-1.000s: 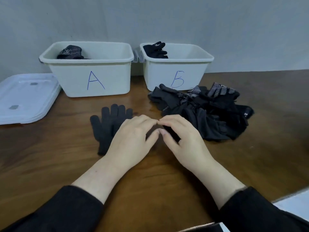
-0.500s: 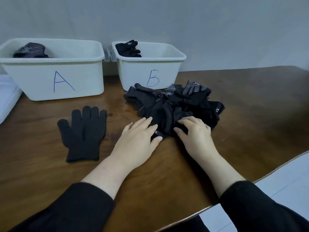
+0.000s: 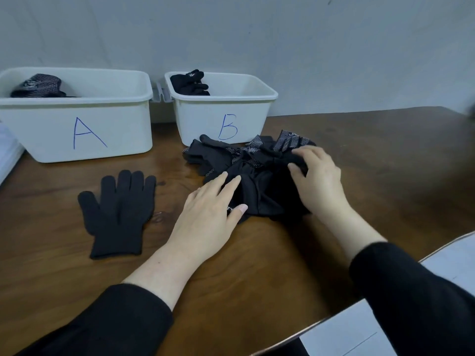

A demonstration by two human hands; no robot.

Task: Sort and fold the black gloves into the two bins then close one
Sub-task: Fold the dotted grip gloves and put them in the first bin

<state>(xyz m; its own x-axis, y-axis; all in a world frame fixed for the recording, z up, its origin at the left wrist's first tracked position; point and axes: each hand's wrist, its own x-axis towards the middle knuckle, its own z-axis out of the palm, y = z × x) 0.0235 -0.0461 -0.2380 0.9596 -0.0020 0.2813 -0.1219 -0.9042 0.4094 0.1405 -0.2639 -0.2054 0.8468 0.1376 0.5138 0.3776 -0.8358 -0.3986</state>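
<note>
A heap of black gloves (image 3: 253, 173), some with white dotted palms, lies on the wooden table in front of bin B (image 3: 223, 116). My left hand (image 3: 209, 214) rests flat on the near left edge of the heap, fingers straight. My right hand (image 3: 317, 178) is on the right side of the heap, its fingers and thumb curled round a fold of glove fabric. A single plain black knit glove (image 3: 118, 211) lies flat on the table to the left. Bin A (image 3: 77, 116) holds a dotted folded glove (image 3: 37, 86); bin B holds plain black gloves (image 3: 190, 83).
Both white bins stand at the back against the grey wall. A white lid's edge (image 3: 7, 155) shows at the far left. The table's near right edge (image 3: 359, 301) runs diagonally, with pale floor beyond it.
Both hands moved from the single glove over to the heap. The right hand reached farther up the pile and took hold of fabric. The camera turned right, so the lid slid nearly out of view.
</note>
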